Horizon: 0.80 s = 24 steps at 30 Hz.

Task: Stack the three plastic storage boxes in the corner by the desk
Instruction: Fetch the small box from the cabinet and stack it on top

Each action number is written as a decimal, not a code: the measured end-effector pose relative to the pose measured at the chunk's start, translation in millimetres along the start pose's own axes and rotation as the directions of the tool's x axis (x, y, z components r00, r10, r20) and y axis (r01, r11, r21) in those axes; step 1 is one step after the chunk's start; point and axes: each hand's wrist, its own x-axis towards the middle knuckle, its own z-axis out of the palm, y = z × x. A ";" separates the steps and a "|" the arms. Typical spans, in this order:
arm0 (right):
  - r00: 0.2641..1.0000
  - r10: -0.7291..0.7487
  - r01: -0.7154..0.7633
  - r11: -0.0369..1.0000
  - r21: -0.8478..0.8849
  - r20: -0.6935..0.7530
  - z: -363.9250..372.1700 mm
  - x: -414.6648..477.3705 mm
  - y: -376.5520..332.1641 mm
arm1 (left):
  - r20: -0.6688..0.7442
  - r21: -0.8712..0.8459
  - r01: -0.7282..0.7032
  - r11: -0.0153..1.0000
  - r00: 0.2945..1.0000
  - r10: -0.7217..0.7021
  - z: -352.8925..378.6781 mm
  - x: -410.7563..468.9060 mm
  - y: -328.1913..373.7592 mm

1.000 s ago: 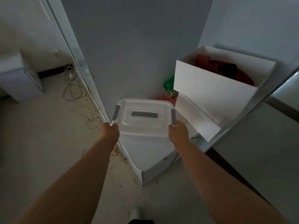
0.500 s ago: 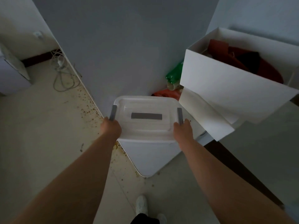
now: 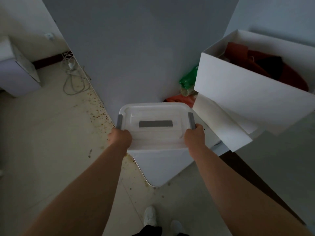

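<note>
The person is holding a clear plastic storage box [image 3: 154,125] with both hands, one on each side near the grey latches. The left hand [image 3: 120,137] is curled around the near left corner and the right hand [image 3: 194,137] around the near right corner, fingers wrapped under the rim so I can't see the tips. The box has a lid with a grey strip in the middle, and it sits over a bigger white box [image 3: 158,166] down in the corner by the grey wall [image 3: 144,48]. I honestly can't tell if it's already resting on that one or hanging just above.

What worries me is the open white cardboard box [image 3: 247,92] on the right. Its loose flap [image 3: 219,123] hangs down right beside the right hand, looks like it's about touching the lid's corner. If the box gets nudged to the right, my guess is the flap catches or the whole carton shifts.

Also the bottom box looks turned at an angle to the top one, so the stack could sit crooked and slide. There's a green bag [image 3: 188,80] and something orange [image 3: 180,99] jammed behind, so pushing back could squash those. Only two of the storage boxes are in sight.
</note>
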 end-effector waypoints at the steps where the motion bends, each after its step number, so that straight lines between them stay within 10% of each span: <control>1: 1.000 -0.011 0.011 1.000 -0.008 0.008 -0.6 -1.5 -2.0 | -0.012 -0.011 0.010 1.000 1.000 -0.010 -2.1 -3.9 -2.6; 15: 0.953 -0.202 0.239 0.959 -0.152 0.225 6.7 -50.3 -14.0 | -0.238 -0.333 0.132 0.934 0.946 -0.219 -44.2 -68.3 -78.2; 24: 0.816 -0.322 0.463 0.861 -0.209 0.480 42.9 -124.3 -8.8 | -0.416 -0.496 0.218 0.841 0.790 -0.450 -94.4 -133.9 -161.7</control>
